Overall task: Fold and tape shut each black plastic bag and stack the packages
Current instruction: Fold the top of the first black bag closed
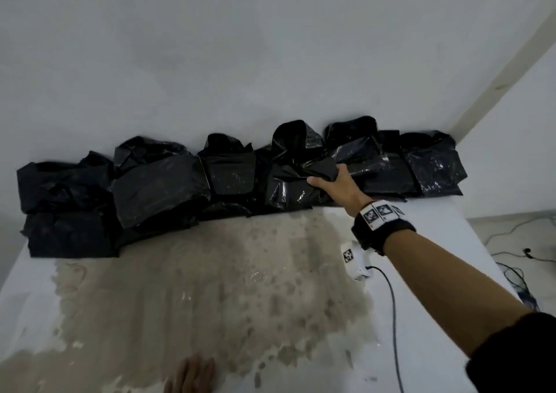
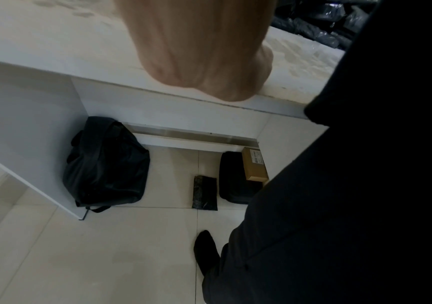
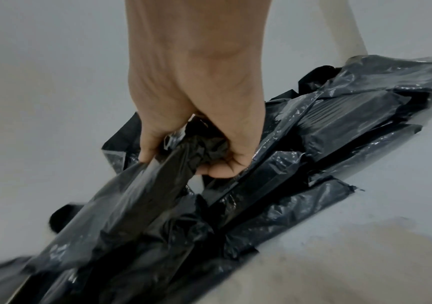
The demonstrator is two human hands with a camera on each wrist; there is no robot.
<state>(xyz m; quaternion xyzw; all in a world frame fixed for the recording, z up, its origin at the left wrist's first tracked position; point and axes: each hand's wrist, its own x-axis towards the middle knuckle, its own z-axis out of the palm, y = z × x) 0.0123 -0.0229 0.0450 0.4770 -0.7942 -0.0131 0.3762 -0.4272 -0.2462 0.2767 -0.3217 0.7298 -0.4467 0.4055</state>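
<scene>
Left hand [image 1: 192, 376] flat on stained white tabletop [image 1: 210, 287], near edge; right hand [image 1: 334, 182] grip bunching crinkled black plastic bag [image 1: 288, 182], far edge, wall-side row.

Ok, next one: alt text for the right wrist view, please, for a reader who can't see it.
A right hand grips the bunched top of a black plastic bag, fingers curled round it. Behind it, more black plastic packages lie piled against a pale wall on a white, stained table.
</scene>
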